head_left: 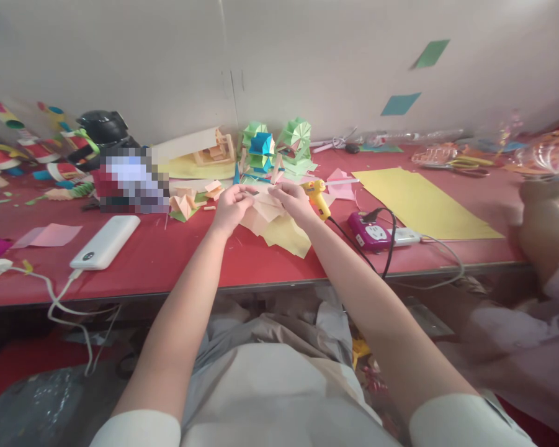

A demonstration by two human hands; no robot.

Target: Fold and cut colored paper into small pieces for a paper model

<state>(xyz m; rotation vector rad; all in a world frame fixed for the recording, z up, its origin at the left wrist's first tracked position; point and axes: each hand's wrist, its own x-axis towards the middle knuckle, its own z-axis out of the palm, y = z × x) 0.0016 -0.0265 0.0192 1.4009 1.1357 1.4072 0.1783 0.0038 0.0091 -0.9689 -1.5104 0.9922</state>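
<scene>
white power bank at left, clear plastic bottle beside the pale wall

Red desk along a pale grey wall
A thin upright seam marks the wall; toward the right, a green paper hangs above a blue paper.

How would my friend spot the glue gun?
Find the red table, then the person's right hand over it. The yellow glue gun is right of that hand. Unlike the flat yellow sheet farther right, it has a handle and a pale stick poking out.
</scene>
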